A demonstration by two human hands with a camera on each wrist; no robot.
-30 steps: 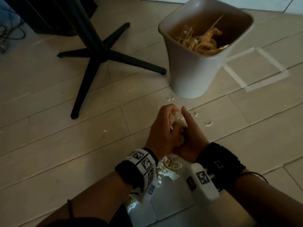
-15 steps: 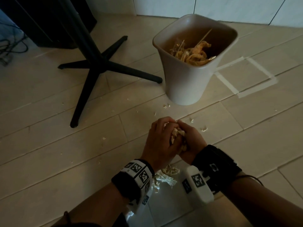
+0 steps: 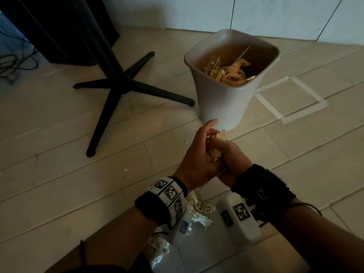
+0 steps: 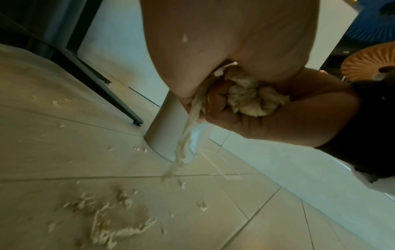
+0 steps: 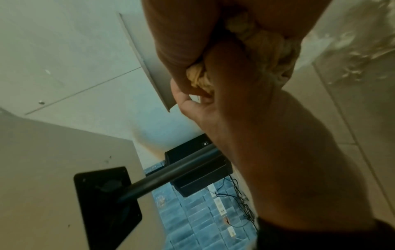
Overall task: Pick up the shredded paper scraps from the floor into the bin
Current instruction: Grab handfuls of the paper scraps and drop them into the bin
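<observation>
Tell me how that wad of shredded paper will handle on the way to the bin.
Probably light and squashy: both hands, left hand and right hand, compress the wad. Likely sheds: a strand dangles and scraps litter the floor.

Dim room; tiled floor (image 3: 59, 174); black table base (image 3: 110, 91).
</observation>
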